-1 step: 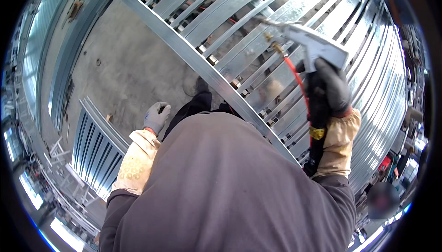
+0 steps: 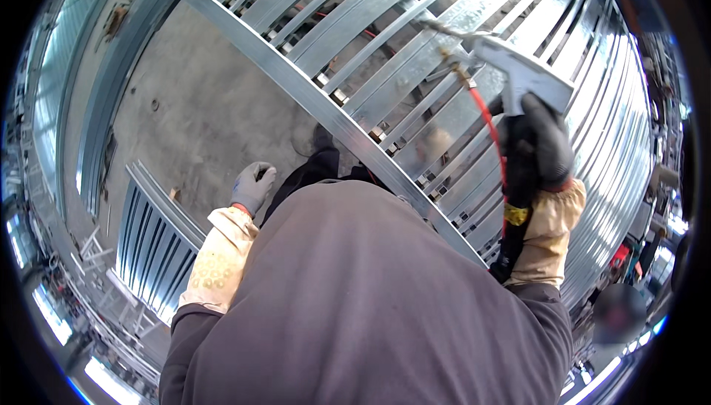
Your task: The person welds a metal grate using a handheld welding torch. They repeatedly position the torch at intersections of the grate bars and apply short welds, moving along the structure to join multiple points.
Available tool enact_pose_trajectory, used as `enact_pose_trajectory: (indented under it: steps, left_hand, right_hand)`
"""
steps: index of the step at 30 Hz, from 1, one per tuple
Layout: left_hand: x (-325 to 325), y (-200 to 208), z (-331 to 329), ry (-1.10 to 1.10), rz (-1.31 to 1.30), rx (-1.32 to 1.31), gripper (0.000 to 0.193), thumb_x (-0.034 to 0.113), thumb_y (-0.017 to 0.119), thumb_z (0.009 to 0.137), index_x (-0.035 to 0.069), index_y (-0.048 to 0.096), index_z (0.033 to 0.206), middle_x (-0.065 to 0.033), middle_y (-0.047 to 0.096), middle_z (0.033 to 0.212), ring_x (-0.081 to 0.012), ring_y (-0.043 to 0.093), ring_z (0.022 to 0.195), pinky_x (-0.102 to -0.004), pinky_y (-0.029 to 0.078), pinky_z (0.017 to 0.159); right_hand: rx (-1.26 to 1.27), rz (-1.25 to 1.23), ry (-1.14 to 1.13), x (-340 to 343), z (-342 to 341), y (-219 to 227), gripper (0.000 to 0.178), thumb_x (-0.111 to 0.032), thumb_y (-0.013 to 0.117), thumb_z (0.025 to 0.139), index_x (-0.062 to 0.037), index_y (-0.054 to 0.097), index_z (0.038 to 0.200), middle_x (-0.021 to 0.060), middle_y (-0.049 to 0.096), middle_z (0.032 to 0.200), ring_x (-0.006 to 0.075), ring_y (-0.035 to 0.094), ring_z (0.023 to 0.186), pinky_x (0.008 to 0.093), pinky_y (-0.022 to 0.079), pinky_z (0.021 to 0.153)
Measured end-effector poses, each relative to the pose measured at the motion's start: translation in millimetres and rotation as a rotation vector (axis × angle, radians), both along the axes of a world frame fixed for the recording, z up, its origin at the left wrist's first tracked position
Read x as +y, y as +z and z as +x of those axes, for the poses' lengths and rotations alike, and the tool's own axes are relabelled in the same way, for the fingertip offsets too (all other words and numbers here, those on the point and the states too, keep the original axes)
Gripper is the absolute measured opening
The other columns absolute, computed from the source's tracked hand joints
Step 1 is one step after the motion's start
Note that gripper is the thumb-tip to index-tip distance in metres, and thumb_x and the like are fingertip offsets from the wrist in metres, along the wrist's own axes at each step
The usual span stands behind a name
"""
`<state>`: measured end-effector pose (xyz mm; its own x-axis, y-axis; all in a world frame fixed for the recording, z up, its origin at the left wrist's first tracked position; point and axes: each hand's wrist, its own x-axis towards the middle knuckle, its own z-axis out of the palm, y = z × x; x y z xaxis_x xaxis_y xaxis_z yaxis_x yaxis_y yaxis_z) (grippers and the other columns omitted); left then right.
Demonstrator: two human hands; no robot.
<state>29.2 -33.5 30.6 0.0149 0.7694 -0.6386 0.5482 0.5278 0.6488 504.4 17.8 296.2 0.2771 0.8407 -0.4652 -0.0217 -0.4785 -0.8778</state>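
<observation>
My right hand point(image 2: 549, 142), in a dark grey glove with a tan cuff, is wrapped round the black handle of a light grey gun-shaped tool point(image 2: 524, 72). The tool's thin nozzle points to the upper left, above a rack of galvanized metal strips point(image 2: 400, 53). A red hose point(image 2: 486, 118) with a brass fitting runs along the tool and down past my wrist. Low at my left side, my left hand point(image 2: 253, 187), in a light grey glove, hangs with its fingers curled and nothing visible in them. It is apart from the rack.
A long metal rail point(image 2: 296, 83) edges the rack and crosses diagonally before me. Stacked metal profiles point(image 2: 159, 238) lie at the left, with longer ones point(image 2: 122, 101) beyond them. Grey concrete floor point(image 2: 215, 86) shows between. A blurred round shape point(image 2: 618, 313) is at the lower right.
My right hand and the gun-shaped tool have shifted slightly to the right and down. My left hand has stayed almost in place.
</observation>
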Motion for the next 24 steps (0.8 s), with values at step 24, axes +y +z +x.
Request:
enact_pose_trajectory:
  steps: [24]
  left_hand:
    - [108,77,153,-0.971,0.214,-0.110,0.021,0.022,0.072,0.090,0.001,0.071,0.089,-0.0086,0.068,0.074,-0.0186,0.064,0.067,-0.0331,0.050,0.066]
  right_hand:
    - [-0.571,0.230,-1.196,-482,20,254,0.058,-0.050,0.038,0.106,-0.0022,0.051,0.137,0.0079,0.069,0.094,0.0164,0.064,0.078,0.0283,0.053,0.070]
